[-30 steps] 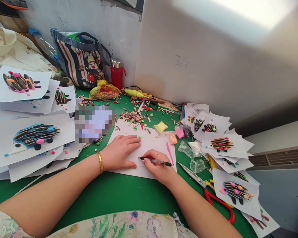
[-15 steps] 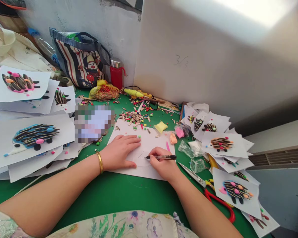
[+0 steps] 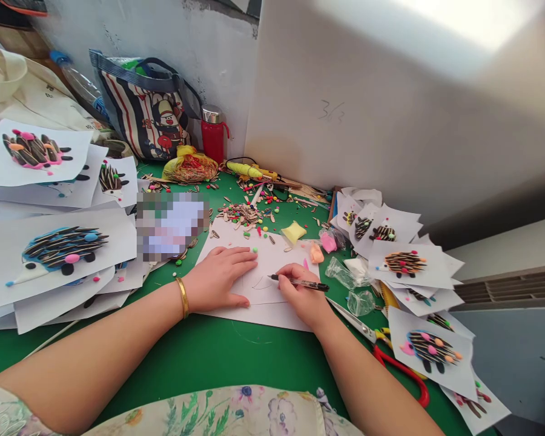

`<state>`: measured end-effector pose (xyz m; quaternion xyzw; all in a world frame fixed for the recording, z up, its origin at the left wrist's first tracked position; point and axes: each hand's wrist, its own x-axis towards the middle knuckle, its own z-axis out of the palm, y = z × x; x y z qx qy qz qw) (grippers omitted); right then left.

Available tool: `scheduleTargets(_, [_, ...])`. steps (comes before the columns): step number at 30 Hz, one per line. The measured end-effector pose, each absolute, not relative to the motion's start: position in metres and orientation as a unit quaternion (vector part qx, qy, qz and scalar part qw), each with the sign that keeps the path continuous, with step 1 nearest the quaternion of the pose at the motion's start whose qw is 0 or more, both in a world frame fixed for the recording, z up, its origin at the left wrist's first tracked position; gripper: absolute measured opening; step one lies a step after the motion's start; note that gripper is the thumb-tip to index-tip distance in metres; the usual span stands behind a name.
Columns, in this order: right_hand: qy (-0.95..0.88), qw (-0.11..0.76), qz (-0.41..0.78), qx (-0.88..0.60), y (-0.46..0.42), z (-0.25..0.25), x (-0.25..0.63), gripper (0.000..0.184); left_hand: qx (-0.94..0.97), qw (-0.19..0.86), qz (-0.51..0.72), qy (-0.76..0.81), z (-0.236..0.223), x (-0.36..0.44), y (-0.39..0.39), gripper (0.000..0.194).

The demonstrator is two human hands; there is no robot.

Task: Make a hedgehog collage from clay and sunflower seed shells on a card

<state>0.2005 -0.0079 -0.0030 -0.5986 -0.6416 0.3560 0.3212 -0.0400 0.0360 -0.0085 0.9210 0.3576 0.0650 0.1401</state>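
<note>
My left hand point(image 3: 220, 278) lies flat, fingers stretched out, on a white sheet of paper point(image 3: 275, 257) on the green table. My right hand point(image 3: 302, 297) is closed around a black pen point(image 3: 300, 282) whose tip touches the paper just right of my left fingers. A faint curved pen line point(image 3: 258, 283) shows on the sheet. A gold bangle point(image 3: 183, 297) circles my left wrist.
Paper sheets with seed hedgehogs are piled at left point(image 3: 59, 248) and right point(image 3: 406, 263). Red-handled scissors point(image 3: 381, 348) lie right of my right arm. Loose seeds and beads point(image 3: 247, 212), clay lumps point(image 3: 294, 232), a striped bag point(image 3: 152, 112) and a red flask point(image 3: 214, 134) stand behind.
My right hand has slid to the right and slightly up across the paper with the pen, leaving a curved line. The left hand has stayed in place.
</note>
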Motion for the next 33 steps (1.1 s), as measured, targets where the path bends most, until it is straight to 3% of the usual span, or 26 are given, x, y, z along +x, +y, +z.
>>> scheduleTargets(33, [-0.624, 0.322, 0.347, -0.621, -0.0064, -0.0054, 0.2020, 0.013, 0.919, 0.150, 0.065, 0.358, -0.0075, -0.0397, 0.0358, 0.080])
